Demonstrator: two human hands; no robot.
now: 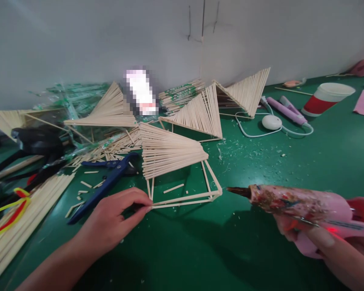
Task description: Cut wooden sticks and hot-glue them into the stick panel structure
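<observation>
My left hand (115, 220) pinches the near left corner of a wooden stick frame (182, 200). Pale sticks laid side by side form a slanting, twisted panel (172, 149) over the frame's far part, while its near side shows bare bars. In my right hand (330, 246) is a pink hot glue gun (303, 206), its body smeared with dried glue and a red light lit. The gun's dark nozzle points left, just apart from the frame's near right corner. Blue cutting pliers (106, 188) lie beyond my left hand.
Similar stick models (197, 113) stand along the wall, near a blurred phone (142, 91). Long sticks (27, 218) lie at left beside black-handled tools (39, 141). A paper cup (327, 99), a purple device (286, 110) and a white cable puck (271, 122) are at right. Stick offcuts and glue threads litter the green table (291, 161).
</observation>
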